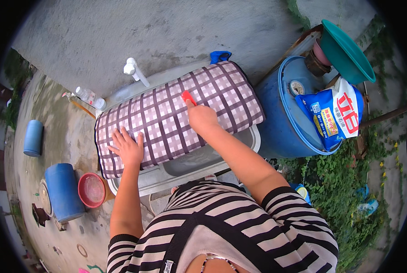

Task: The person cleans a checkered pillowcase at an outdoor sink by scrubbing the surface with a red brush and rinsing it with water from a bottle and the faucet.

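A folded or stuffed plaid fabric piece (169, 112), checked in brown, mauve and white with dark piping, lies slantwise across a grey laundry sink (203, 162). My left hand (130, 148) rests palm down on its left part, fingers spread. Farther right, my right hand (203, 117) grips a small red tool (187, 97) against the fabric, probably a scrubbing brush. Most of that tool is hidden by my fingers, and its underside cannot be seen. The fabric covers much of the sink basin.
Behind the sink stands a white plastic tap (135, 70), with a clear bottle (90, 98) to its left. A blue barrel (275, 112) on the right carries a detergent bag (347, 112) and green basin (347, 51). A red basin (91, 190) and blue drum (65, 191) sit lower left.
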Demonstrator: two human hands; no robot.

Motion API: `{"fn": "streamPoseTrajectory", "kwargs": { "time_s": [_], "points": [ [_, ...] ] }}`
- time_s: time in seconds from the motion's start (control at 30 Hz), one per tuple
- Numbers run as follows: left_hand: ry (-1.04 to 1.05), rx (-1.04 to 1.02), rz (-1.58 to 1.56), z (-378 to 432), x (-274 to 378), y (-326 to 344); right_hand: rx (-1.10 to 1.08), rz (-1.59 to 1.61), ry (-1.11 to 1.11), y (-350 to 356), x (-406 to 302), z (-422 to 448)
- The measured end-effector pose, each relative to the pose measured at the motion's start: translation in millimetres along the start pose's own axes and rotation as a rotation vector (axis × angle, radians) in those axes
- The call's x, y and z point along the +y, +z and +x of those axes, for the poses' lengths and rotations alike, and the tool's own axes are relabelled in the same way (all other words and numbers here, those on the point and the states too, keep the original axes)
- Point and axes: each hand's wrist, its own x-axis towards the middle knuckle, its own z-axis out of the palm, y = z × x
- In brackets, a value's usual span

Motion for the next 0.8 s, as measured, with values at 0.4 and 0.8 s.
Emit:
{"fn": "streamPoseTrajectory", "kwargs": {
  "time_s": [0.4,0.8],
  "points": [
    [0.026,0.100,-0.041,-2,-2,4,0.079,-0.110,0.394,-87,198,52],
    [-0.003,0.012,-0.048,-6,-3,-6,0.116,-0.083,0.283,-31,57,33]
  ]
}}
